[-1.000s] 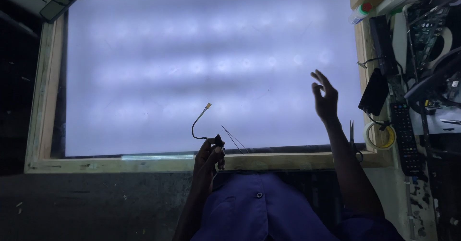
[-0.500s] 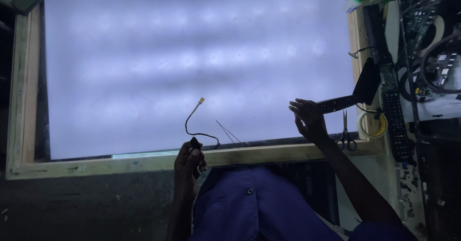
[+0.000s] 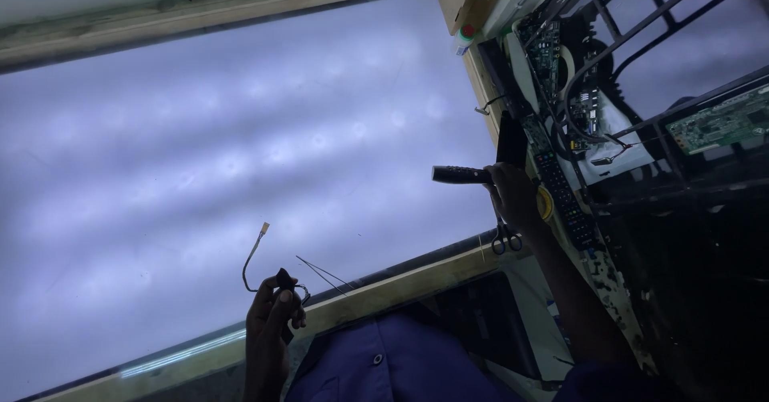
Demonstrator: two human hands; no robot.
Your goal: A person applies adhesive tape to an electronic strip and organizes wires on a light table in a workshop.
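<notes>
Head view, right hand (image 3: 513, 198) gripping dark tool (image 3: 462, 175) (indistinct)

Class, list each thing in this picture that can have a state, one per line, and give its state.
Light panel: lit, lying flat in a wooden frame.
Left hand: shut on a small black part with a curved wire.
Right hand: shut on a dark torch-like tool, not visibly lit.
Scissors: lying closed on the frame.

Right hand (image 3: 513, 198) hides the dark tool's (image 3: 460, 175) rear end.
</notes>
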